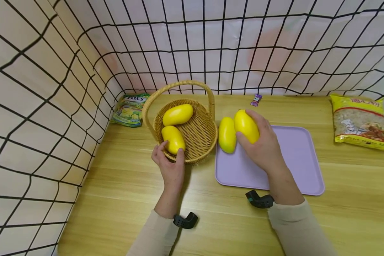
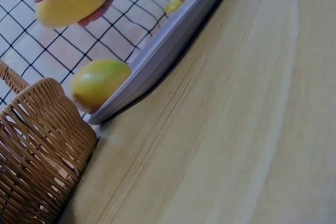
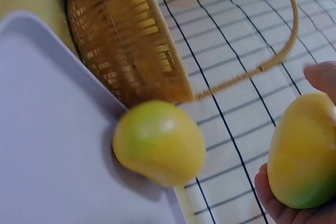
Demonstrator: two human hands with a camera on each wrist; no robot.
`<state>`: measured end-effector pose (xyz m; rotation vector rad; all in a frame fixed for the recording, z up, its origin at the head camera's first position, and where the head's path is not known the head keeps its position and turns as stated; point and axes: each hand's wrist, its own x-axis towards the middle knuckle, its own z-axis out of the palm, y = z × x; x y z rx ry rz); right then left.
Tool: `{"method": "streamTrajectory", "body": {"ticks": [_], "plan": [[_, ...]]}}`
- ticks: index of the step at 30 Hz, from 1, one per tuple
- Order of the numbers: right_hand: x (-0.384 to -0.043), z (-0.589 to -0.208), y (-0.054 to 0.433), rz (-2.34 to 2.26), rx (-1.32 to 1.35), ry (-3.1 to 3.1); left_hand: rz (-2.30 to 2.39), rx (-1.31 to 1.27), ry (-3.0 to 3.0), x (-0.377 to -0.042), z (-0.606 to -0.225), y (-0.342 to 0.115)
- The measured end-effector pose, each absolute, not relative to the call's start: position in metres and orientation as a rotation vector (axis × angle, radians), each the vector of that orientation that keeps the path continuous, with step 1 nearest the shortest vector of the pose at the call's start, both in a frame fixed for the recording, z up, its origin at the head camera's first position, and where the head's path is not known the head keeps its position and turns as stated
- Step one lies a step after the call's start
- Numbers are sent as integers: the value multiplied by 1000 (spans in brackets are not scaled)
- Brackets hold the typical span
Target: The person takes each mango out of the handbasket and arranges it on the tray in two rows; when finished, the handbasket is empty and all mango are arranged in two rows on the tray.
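My right hand grips a yellow mango, thumb on one side and fingers on the other, raised over the tray's left part. A second mango, with a greenish end, lies on the lilac tray along its left edge, beside the wicker basket. Inside the basket are two more: one mango at the back and another mango near the front left. Around that front one, my left hand has its thumb and fingers on either side, at the basket's front rim.
A green candy bag lies behind the basket's left side. A small purple wrapped sweet is near the back grid. At the right stands a yellow food packet. Black wire grid borders the wooden table at the back and sides.
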<state>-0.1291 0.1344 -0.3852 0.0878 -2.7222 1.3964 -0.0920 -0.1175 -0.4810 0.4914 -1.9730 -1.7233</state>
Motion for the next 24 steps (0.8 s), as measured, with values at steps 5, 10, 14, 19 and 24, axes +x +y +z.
{"method": "streamTrajectory", "body": {"ticks": [5,10,14,19,24], "plan": [[-134,-388,156,1413,-40,-2712,-1721,511,-1981,-91,-481,-116],[-137,-392,173,1447,-120,-2719,-1731,510,-1981,-90,-481,-116],[-136,-397,182,1456,-146,-2699,-1729,503,-1983,-91,-480,-116],[-137,-402,190,1494,-197,-2696,-1740,513,-1971,-91,-479,-115],[-140,-405,197,1550,-296,-2653,-1726,518,-1968,-90,-479,-114]]}}
